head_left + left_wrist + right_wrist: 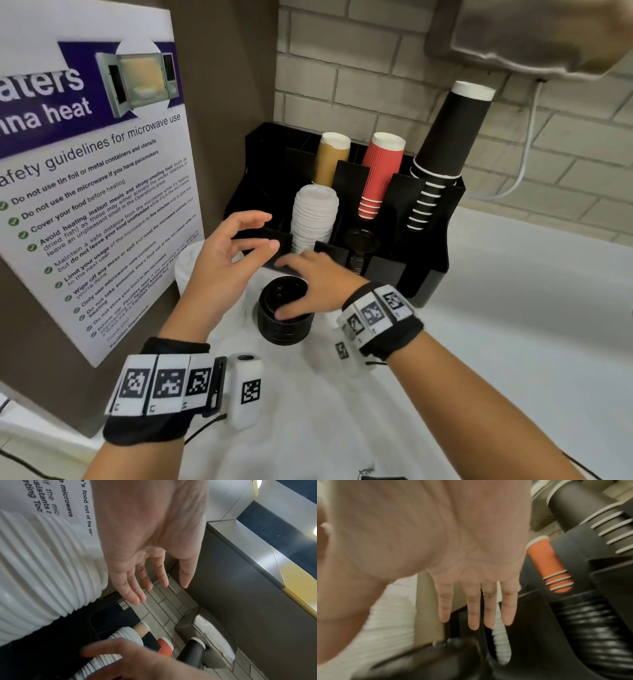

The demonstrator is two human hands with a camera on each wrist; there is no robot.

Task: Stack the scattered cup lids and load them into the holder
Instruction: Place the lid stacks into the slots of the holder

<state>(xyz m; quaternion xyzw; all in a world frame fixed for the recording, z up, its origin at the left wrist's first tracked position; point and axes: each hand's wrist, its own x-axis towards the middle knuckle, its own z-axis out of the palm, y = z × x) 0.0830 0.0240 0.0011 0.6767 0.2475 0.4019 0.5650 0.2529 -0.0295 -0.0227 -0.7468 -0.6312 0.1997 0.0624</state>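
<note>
A short stack of black lids (pixel 284 325) stands on the white counter in front of the black holder (pixel 428 246). My right hand (pixel 301 287) lies over it, fingers straight and thumb against its near rim; the right wrist view is blurred and shows straight fingers (pixel 473 615) above the dark stack (pixel 453 650). My left hand (pixel 263 233) hovers open, fingers spread (pixel 137 595), above a stack of white lids (pixel 188 270) (pixel 42 574) by the sign. In the holder, a tall white lid stack (pixel 315 216) fills one front slot and black lids (pixel 361 246) another.
Brown (pixel 330 157), red (pixel 380 174) and black (pixel 442 154) paper cups stand upside down in the holder's back slots. A microwave safety sign (pixel 96 178) leans at the left. A brick wall is behind and a steel dispenser (pixel 531 37) hangs above right.
</note>
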